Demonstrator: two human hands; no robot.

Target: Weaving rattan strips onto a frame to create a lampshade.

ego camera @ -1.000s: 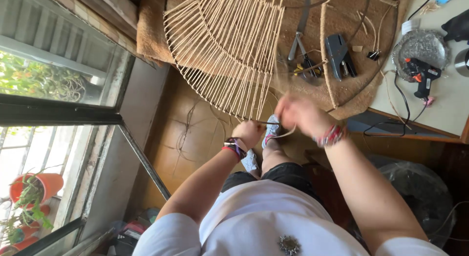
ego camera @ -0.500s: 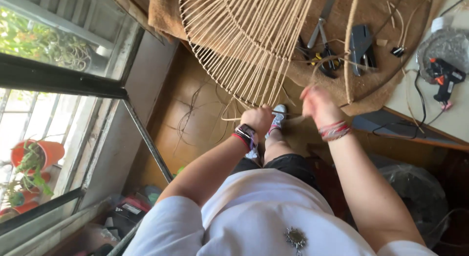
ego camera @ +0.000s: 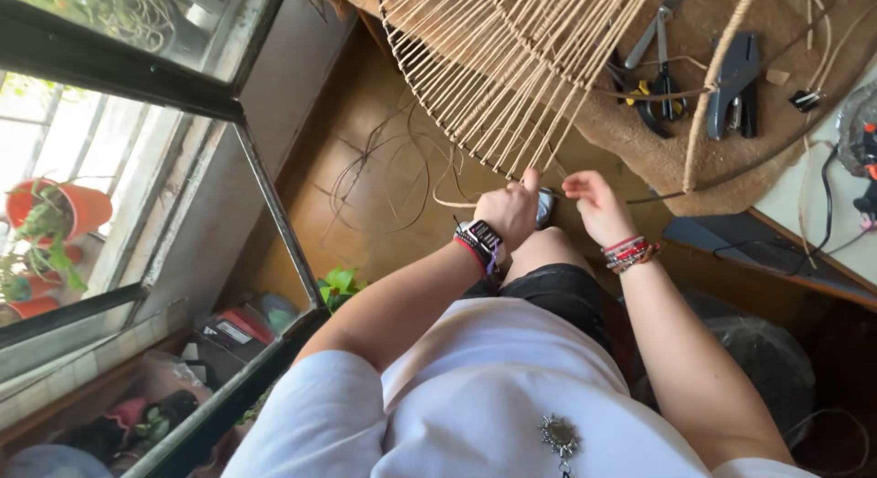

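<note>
Left hand (ego camera: 508, 211): closed around a thin cane strand (ego camera: 454, 202), forefinger up against the frame's edge.
Right hand (ego camera: 590, 202): fingers curled, pinching the strand beside the left.
Woven frame (ego camera: 512, 67): tilted just above both hands.
Pliers (ego camera: 660, 72): on the mat (ego camera: 694, 168).

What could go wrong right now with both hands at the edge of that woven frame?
The left hand and right hand work at the very rim of the woven cane frame, which overhangs the floor; a hard tug might shift it. Loose cane strands trail on the floor by the person's foot and could snag. The pliers sit near the frame and might get knocked.
</note>
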